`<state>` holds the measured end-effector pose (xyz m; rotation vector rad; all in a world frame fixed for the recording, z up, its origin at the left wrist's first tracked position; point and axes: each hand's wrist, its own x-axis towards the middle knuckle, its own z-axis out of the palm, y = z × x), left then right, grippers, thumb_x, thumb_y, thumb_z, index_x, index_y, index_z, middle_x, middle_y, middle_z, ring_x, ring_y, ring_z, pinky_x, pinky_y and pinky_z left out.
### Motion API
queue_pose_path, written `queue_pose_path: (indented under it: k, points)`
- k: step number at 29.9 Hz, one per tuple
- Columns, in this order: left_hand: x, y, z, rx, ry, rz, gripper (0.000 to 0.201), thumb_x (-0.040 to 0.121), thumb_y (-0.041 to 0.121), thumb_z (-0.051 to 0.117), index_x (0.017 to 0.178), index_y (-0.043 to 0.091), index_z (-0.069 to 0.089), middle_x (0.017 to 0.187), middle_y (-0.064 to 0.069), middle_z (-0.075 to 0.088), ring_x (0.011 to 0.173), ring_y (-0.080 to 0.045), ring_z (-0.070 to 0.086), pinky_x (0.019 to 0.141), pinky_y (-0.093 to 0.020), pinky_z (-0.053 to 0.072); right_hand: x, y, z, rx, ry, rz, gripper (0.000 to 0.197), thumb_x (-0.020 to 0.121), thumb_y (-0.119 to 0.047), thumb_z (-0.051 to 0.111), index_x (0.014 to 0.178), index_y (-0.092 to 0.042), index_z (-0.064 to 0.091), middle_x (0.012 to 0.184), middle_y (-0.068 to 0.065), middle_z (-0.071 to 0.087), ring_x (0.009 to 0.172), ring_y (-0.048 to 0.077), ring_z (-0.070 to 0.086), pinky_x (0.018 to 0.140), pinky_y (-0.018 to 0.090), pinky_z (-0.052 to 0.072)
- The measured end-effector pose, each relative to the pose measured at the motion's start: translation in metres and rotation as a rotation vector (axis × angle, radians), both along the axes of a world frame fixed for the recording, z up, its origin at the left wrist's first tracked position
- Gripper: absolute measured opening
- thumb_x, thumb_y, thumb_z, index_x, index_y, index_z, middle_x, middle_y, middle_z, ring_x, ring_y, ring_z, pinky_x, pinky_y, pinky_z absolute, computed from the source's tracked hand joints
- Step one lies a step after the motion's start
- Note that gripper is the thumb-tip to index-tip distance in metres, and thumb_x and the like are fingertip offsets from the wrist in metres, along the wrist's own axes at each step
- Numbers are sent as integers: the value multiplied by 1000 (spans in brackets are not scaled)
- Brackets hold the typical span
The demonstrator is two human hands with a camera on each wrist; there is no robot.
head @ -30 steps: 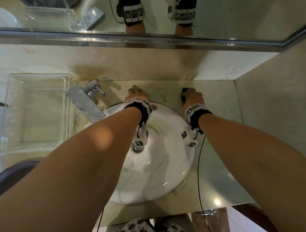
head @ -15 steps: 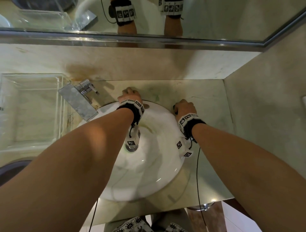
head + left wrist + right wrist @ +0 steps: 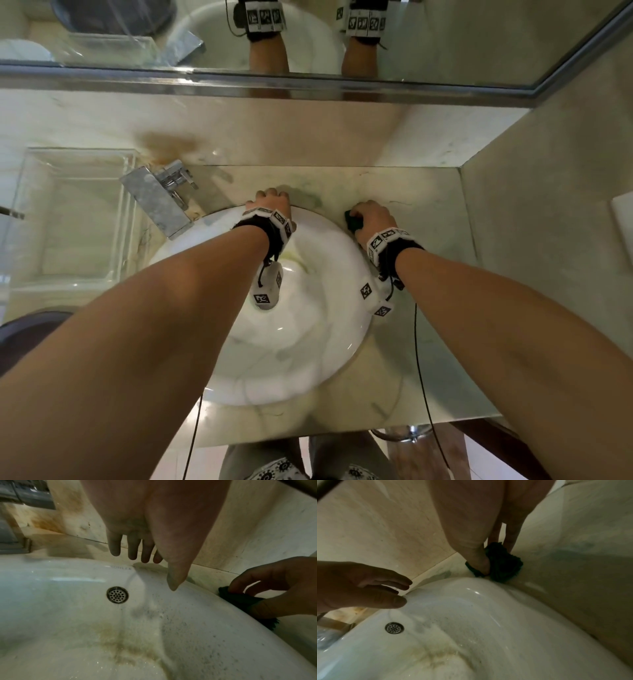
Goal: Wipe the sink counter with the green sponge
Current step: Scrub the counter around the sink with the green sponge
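Observation:
My right hand (image 3: 371,214) grips a dark green sponge (image 3: 352,219) and presses it on the marble counter (image 3: 428,212), right against the back right rim of the white basin (image 3: 308,359). In the right wrist view the thumb and fingers pinch the sponge (image 3: 503,566) from both sides. The same sponge (image 3: 240,600) shows dark behind the rim in the left wrist view. My left hand (image 3: 270,202) rests on the basin's back rim with its fingers (image 3: 132,547) straight and relaxed, holding nothing.
A chrome tap (image 3: 161,195) stands at the basin's back left beside a clear acrylic tray (image 3: 68,219). A mirror (image 3: 445,37) runs along the back wall, and a marble side wall (image 3: 548,257) closes the counter on the right. The basin has a drain (image 3: 117,594) and brownish stains.
My right hand first drew the sponge toward me and left along the basin's rim, then pushed it slightly back out. The left hand stayed on the back rim.

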<state>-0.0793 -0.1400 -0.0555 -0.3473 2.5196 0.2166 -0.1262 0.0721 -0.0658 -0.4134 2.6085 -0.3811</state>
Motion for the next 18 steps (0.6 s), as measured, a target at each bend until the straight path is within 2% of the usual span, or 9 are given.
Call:
queue_pose_path:
  k: [4,7,13,18]
  points:
    - [4,-8,4,-8,17,11,61,87,38,64,137,11,42,134,-12,45,122,-35,44,94,-49,42,-4,-13,-3,-59,-21,107,46,78,-7,65,123,-12,63,128,14,56,119,34,51,104,36,42]
    - [5,-21,6,16,21,23,60,87,37,64,136,11,42,132,-13,46,121,-35,45,93,-49,44,-8,-34,-1,-74,-31,167,49,82,-7,63,131,-10,58,140,12,48,130,31,42,113,30,30]
    - [7,-46,2,-1,8,60,60,86,40,65,134,11,43,129,-14,46,117,-38,46,93,-52,47,-21,-94,-2,-4,-89,284,52,88,-12,56,139,-17,49,147,4,37,134,28,34,114,26,23]
    - [7,-59,-11,-47,-13,126,60,87,50,62,130,12,46,125,-16,52,113,-39,50,90,-48,46,-21,-128,-5,-46,-107,348,45,87,-6,55,131,-16,57,143,3,42,132,25,38,114,24,25]
